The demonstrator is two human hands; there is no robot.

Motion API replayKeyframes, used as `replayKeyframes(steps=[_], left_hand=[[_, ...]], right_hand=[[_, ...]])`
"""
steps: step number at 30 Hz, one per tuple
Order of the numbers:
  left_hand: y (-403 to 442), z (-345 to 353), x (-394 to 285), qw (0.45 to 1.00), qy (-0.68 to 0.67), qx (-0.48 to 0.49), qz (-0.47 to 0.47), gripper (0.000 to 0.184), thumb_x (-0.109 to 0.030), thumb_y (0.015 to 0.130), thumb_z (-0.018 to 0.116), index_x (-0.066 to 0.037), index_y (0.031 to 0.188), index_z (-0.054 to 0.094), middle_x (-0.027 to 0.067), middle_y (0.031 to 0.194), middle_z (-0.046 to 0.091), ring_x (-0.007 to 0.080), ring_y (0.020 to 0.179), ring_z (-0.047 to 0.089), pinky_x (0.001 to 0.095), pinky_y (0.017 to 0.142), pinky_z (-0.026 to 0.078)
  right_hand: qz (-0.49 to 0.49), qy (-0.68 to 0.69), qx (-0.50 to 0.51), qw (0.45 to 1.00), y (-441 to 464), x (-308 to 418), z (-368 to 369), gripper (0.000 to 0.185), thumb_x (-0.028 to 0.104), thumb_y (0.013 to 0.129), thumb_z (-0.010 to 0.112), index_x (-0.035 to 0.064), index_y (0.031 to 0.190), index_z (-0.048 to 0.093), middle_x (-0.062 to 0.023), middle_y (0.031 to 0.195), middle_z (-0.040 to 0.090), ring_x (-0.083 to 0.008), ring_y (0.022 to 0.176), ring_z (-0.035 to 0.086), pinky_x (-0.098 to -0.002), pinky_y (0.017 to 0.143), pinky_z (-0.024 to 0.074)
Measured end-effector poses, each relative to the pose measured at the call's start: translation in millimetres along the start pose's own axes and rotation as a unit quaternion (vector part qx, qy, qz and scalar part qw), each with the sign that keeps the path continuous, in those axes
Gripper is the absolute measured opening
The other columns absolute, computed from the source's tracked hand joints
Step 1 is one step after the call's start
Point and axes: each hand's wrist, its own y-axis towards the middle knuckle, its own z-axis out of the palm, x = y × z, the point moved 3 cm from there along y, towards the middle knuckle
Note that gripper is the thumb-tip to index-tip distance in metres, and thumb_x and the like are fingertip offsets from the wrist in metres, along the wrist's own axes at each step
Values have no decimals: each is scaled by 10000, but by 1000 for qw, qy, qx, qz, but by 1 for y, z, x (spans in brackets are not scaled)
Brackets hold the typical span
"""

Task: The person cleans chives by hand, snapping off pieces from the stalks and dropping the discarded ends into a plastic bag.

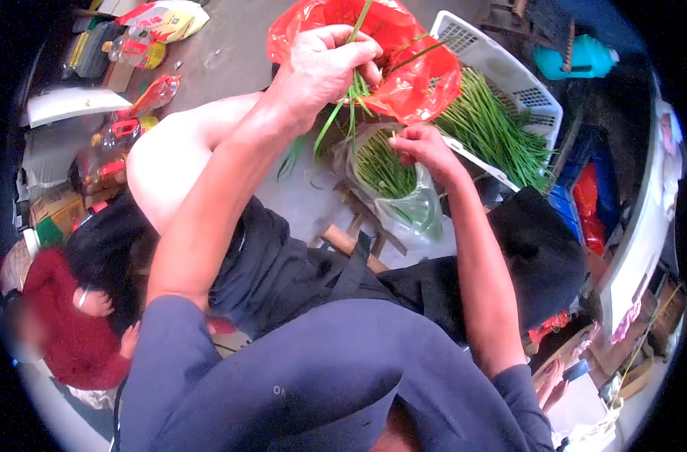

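My left hand (pixel 324 64) is closed around a few long green chive leaves (pixel 351 113), held in front of an open red plastic bag (pixel 434 79). The leaves hang down below my fingers. Lower and to the right, my right hand (pixel 428 153) has its fingers pinched together; what they hold, if anything, is too small to make out. Just beneath it, a clear plastic bag (pixel 426 218) holds a bunch of thin green stalks (pixel 385 166). More long stalks (pixel 494 128) lie in a white plastic basket (pixel 464 34) at the right.
Bottles with red labels (pixel 106 169) and packages stand at the left. A person in a red top (pixel 65 324) sits at lower left. A wooden piece (pixel 339 239) lies between my legs. At upper right is a teal container (pixel 584 56). Another person's hand (pixel 550 384) shows at lower right.
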Motion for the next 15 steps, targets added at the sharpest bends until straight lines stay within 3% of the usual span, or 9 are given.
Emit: replayKeyframes(steps=[4, 8, 12, 15], left_hand=[[4, 5, 20, 999, 35, 13, -35, 162, -167, 831, 614, -62, 953, 624, 1, 736, 636, 9, 488, 438, 163, 448, 345], [0, 20, 33, 990, 76, 73, -93, 166, -131, 804, 604, -69, 959, 609, 0, 767, 654, 11, 477, 380, 173, 422, 268], [-10, 37, 44, 970, 11, 175, -168, 172, -164, 824, 628, -68, 966, 615, 26, 813, 676, 9, 453, 382, 171, 412, 273], [-12, 41, 52, 964, -10, 186, -192, 204, -200, 828, 656, -60, 972, 617, 33, 824, 679, 8, 456, 392, 169, 412, 278]], right_hand=[[-58, 120, -24, 991, -42, 52, -6, 166, 226, 842, 683, 63, 839, 651, 30, 725, 601, -52, 597, 526, -209, 572, 441], [-93, 185, -61, 976, -69, 81, -13, 192, 243, 840, 684, 54, 830, 652, 16, 705, 598, -70, 590, 526, -213, 565, 432], [-141, 218, -102, 960, -79, 96, -15, 197, 255, 860, 664, 60, 839, 653, 13, 705, 600, -57, 595, 522, -212, 564, 431], [-157, 244, -115, 950, -73, 95, -11, 208, 264, 863, 664, 67, 798, 649, 17, 688, 596, -56, 577, 515, -208, 551, 417]])
